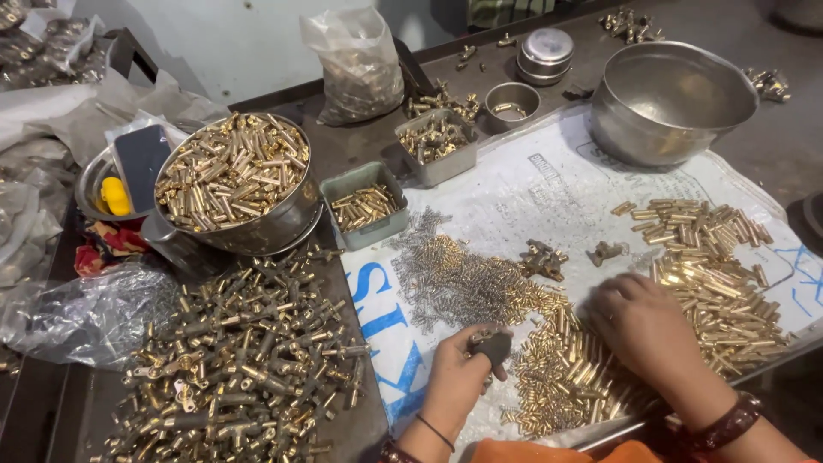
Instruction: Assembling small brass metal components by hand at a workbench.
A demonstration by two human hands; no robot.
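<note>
1. My left hand (459, 369) sits at about 6 o'clock on the bench, fingers curled and clamped on a small dark fitting (492, 346) with a brass end showing.
2. My right hand (639, 321) lies palm-down at 4 o'clock on the spread of brass tubes (566, 369). Fingers together and bent, tips pressing into the pieces. I cannot tell whether they pinch any one of them.
3. The brass tubes run across the white printed sheet (531, 189), from just right of my left hand out past my right wrist.
4. A second heap of longer brass tubes (711, 257) lies at 3 o'clock, touching the far side of my right hand.
5. Thin grey pins (446, 274) are scattered at centre, just beyond my left hand.
6. At 8 o'clock, a mound of assembled brass-and-grey fittings (249, 360) on the dark table.
7. At 10 o'clock, a steel bowl (257, 230) heaped with brass tubes; beside it a small rectangular tin (367, 206) with a few more.
8. At 1 o'clock, a large steel bowl (669, 99).
</note>
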